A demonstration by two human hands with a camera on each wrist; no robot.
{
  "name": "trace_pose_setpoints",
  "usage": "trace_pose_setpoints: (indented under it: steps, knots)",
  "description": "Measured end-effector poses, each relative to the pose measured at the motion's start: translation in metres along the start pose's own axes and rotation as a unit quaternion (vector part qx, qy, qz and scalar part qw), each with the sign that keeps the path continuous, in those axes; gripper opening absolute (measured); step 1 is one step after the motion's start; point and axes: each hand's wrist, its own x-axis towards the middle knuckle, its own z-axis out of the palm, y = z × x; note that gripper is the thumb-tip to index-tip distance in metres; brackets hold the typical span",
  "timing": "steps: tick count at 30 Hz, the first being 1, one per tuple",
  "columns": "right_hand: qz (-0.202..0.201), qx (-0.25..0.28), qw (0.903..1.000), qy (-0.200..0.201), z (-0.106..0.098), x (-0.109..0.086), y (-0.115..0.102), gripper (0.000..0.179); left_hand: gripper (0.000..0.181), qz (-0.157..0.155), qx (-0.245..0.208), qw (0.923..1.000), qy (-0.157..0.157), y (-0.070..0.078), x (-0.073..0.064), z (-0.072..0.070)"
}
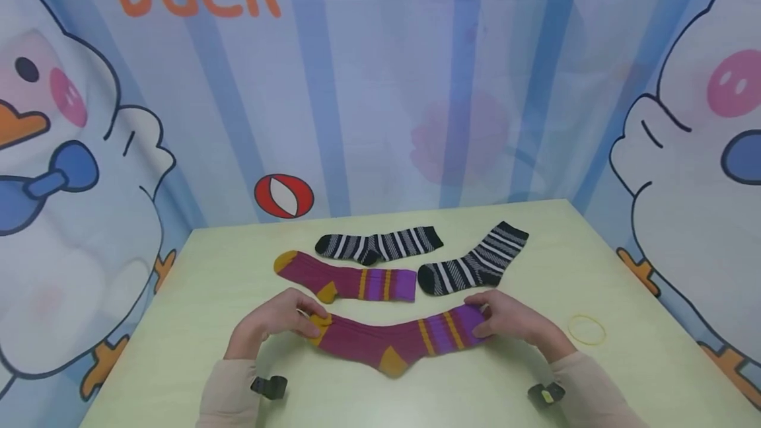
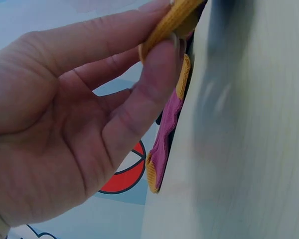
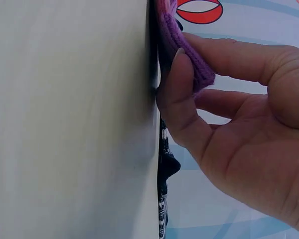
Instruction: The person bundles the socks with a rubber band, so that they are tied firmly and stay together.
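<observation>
A maroon sock point(image 1: 368, 341) with a mustard toe and heel and a purple striped cuff stretches sideways between both hands. My left hand point(image 1: 284, 316) pinches its mustard toe point(image 2: 164, 32) between thumb and fingers. At the other end, my right hand point(image 1: 512, 319) pinches the purple cuff point(image 3: 192, 57) in the same manner. The sock's heel hangs toward the near side of the table. Just behind it lies a matching maroon sock point(image 1: 345, 279), flat, its toe pointing left.
Two black-and-white striped socks lie farther back, one straight sock point(image 1: 392, 246) and one bent sock point(image 1: 472, 263) to the right. A thin yellow rubber band point(image 1: 586, 330) rests on the pale table point(image 1: 196, 322) beyond my right wrist. Behind the table hangs a duck-printed curtain point(image 1: 386, 84).
</observation>
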Motion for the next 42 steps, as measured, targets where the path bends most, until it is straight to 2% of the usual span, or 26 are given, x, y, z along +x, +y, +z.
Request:
trace_pose_setpoints:
  steps: [5,10,16,32,37,42]
  knots:
    - [0.007,-0.005,0.9999,0.008,-0.001,0.001,0.001,0.063,0.028,-0.019,0.036,0.9988,0.028,0.003,0.002,0.004]
    - [0.019,-0.006,0.9998,0.009,-0.001,0.002,0.007,0.062,0.027,-0.038,0.041,0.9976,0.041,0.007,0.002,0.009]
    - [0.012,-0.009,0.9999,0.005,-0.001,0.001,0.010,0.061,0.026,-0.062,0.047,0.9957,0.050,0.007,0.001,0.014]
    - [0.033,-0.036,0.9986,0.019,0.001,0.002,0.004,0.061,0.030,-0.081,0.085,0.9915,0.055,0.010,0.002,0.016]
    - [0.029,-0.046,0.9983,0.020,0.002,0.001,0.002,0.062,0.031,-0.080,0.106,0.9894,0.058,0.009,0.002,0.017]
    - [0.001,-0.067,0.9976,0.016,-0.001,-0.001,0.001,0.063,0.030,-0.090,0.114,0.9874,0.063,0.011,0.003,0.017]
